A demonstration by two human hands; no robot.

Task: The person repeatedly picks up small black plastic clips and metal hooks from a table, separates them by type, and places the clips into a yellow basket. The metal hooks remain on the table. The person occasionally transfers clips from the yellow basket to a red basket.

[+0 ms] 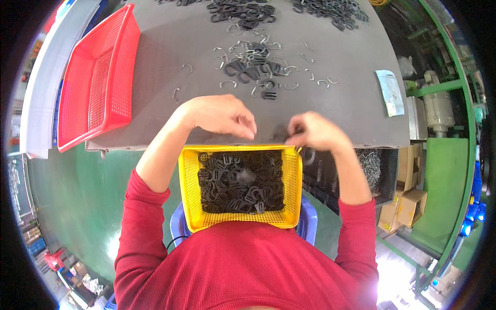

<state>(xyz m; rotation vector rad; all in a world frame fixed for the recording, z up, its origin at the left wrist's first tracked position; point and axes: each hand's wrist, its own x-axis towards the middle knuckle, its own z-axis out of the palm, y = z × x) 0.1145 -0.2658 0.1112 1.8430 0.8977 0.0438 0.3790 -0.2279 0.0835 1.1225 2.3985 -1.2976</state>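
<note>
My left hand (pixel 225 116) hangs over the table's near edge with its fingers curled inward. Whatever it may hold is hidden. To its right, my right hand (pixel 318 133) pinches a small dark piece that looks like a black plastic hook (pixel 296 129), smeared by motion. Just below that hand is another blurred dark ring-like piece (pixel 308 155). Between my forearms, against the table edge, sits a yellow plastic basket (pixel 189 188) holding many black plastic hooks (pixel 222 188). A pale blur shows over them. Beyond my hands lies a loose pile of black hooks (pixel 250 71) and bent metal wire clips (pixel 227 83).
The grey table (pixel 165 57) carries larger heaps of black pieces (pixel 240 13) at its far side. A red basket (pixel 119 88) stands at its left edge, a light blue packet (pixel 389 93) at its right. Below the right edge are a bin of metal pieces (pixel 369 168) and cardboard boxes (pixel 408 206).
</note>
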